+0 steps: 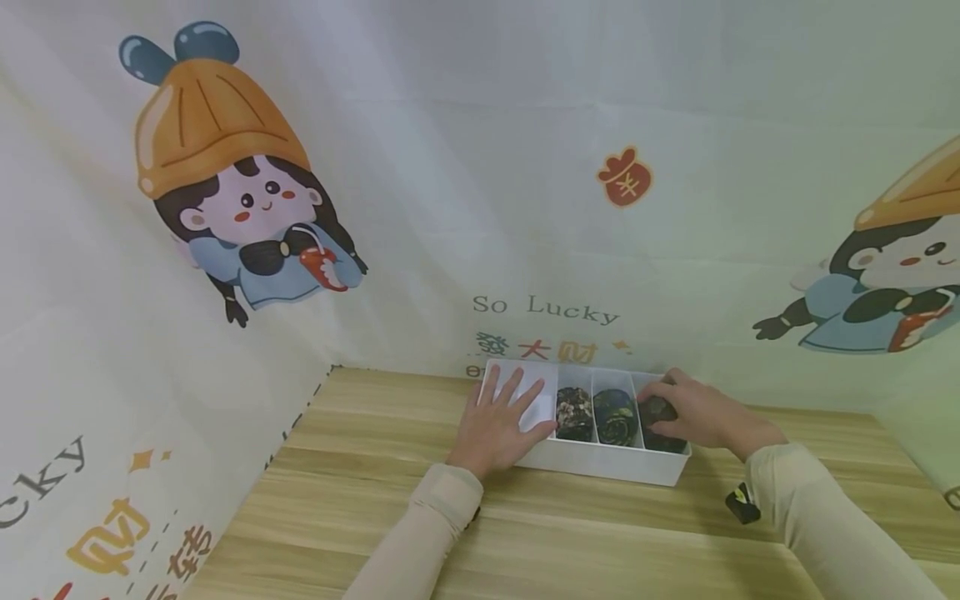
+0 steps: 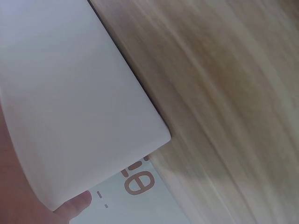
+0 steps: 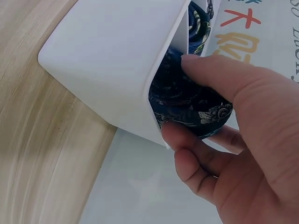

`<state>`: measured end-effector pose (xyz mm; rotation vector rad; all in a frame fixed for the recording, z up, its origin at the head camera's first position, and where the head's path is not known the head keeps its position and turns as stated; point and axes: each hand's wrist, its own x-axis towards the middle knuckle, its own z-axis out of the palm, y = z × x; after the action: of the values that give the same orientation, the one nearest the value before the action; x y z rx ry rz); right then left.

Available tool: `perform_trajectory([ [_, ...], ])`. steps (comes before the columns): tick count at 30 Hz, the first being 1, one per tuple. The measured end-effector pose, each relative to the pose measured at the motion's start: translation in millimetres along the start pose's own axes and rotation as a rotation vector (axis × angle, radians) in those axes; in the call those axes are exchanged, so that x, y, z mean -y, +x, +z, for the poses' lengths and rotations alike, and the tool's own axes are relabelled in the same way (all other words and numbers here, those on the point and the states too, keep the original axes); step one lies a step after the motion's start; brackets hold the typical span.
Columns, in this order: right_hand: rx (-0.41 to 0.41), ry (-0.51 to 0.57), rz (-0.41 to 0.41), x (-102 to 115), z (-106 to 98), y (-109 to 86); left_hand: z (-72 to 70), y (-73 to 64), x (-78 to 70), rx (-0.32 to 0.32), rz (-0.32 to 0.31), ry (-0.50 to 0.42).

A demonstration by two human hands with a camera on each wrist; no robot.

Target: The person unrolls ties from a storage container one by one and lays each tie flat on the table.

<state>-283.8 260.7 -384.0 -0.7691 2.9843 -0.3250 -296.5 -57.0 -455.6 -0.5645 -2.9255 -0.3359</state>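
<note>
A white divided box (image 1: pixel 600 462) stands on the table near the back curtain. My left hand (image 1: pixel 498 429) lies with fingers spread over its left end; the left wrist view shows the box's white side (image 2: pixel 79 102) and a fingertip (image 2: pixel 81 203) by its corner. At the right end, my right hand (image 1: pixel 693 408) pinches a dark rolled cloth (image 1: pixel 660 408) inside the last compartment. The right wrist view shows this dark blue floral roll (image 3: pixel 196 114) between thumb and fingers. A brown-and-cream patterned roll (image 1: pixel 575 412) and a dark green-blue roll (image 1: pixel 617 417) fill the two middle compartments.
The wood-grain table (image 1: pixel 600 533) extends in front of the box. A printed pale curtain (image 1: pixel 450 183) rises close behind it and along the left. A small black object with a yellow mark (image 1: pixel 742 503) is beside the right sleeve.
</note>
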Motion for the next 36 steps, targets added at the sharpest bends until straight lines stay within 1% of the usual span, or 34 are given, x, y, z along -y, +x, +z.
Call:
perform_trajectory([
  [6,-0.019,0.011,-0.02,0,-2,-2.7,-0.7,-0.2,-1.5,0.005,0.001,-0.005],
  [11,-0.025,0.019,-0.039,2,-7,-5.3,-1.7,0.4,-1.9,-0.004,0.005,0.002],
  [15,-0.034,0.017,-0.037,3,-12,-7.2,-1.9,1.3,-2.1,-0.006,0.005,0.013],
  [23,-0.097,-0.007,-0.059,3,-17,-11.8,-0.6,2.2,-1.9,-0.004,0.005,0.009],
  [28,-0.11,0.01,-0.042,5,-23,-16.2,1.3,2.3,-0.8,0.001,0.003,0.002],
  [36,-0.115,0.071,0.019,7,-29,-18.9,3.2,2.9,0.5,0.015,-0.01,0.001],
])
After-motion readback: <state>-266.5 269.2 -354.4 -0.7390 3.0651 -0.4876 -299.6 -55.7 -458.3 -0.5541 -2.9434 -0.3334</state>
